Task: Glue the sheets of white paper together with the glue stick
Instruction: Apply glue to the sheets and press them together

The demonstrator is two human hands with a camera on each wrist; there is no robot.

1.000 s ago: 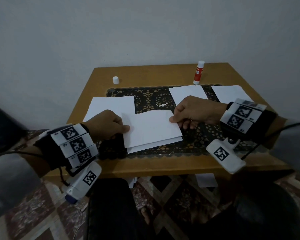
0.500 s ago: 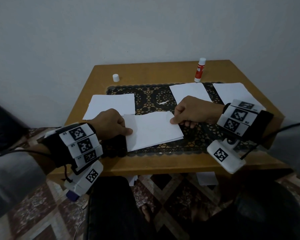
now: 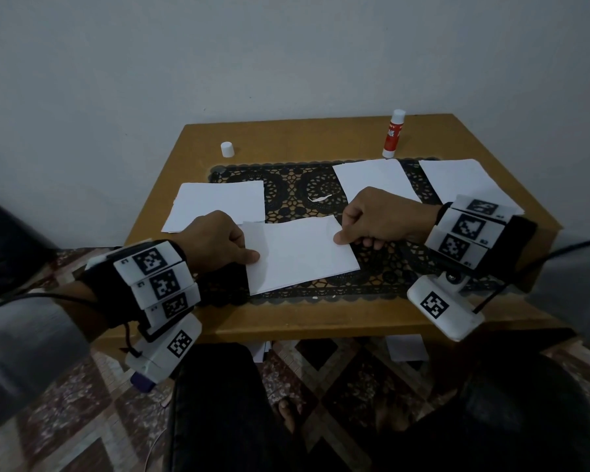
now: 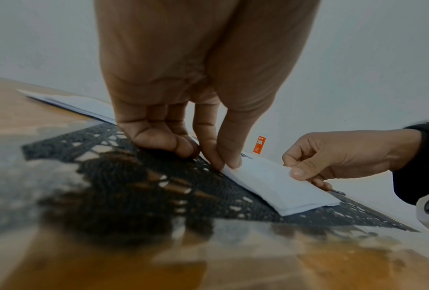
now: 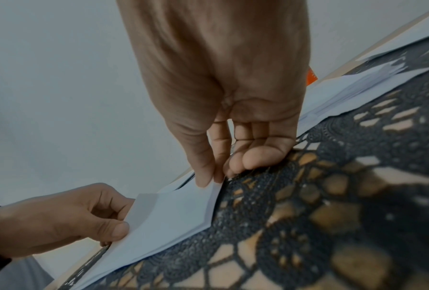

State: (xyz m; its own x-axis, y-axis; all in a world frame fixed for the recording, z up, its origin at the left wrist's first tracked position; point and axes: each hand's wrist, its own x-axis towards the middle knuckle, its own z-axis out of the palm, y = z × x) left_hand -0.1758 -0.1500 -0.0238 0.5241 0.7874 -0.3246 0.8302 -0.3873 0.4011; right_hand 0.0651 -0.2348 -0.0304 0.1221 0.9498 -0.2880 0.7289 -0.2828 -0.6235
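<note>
Both hands pinching the stacked white paper sheets [image 3: 300, 253] over the black lace mat [image 3: 293, 189]: left hand [image 3: 215, 241] at one short edge, right hand [image 3: 375, 216] opposite. Best to line up corners before pressing flat. Red glue stick [image 3: 393, 133] behind mat

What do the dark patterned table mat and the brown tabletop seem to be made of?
Dark patterned mat: apparently lace or crochet-like openwork, since the table shows through its holes. Brown tabletop: looks like smooth wood or wood laminate with a matte finish; which one is unclear.
</note>
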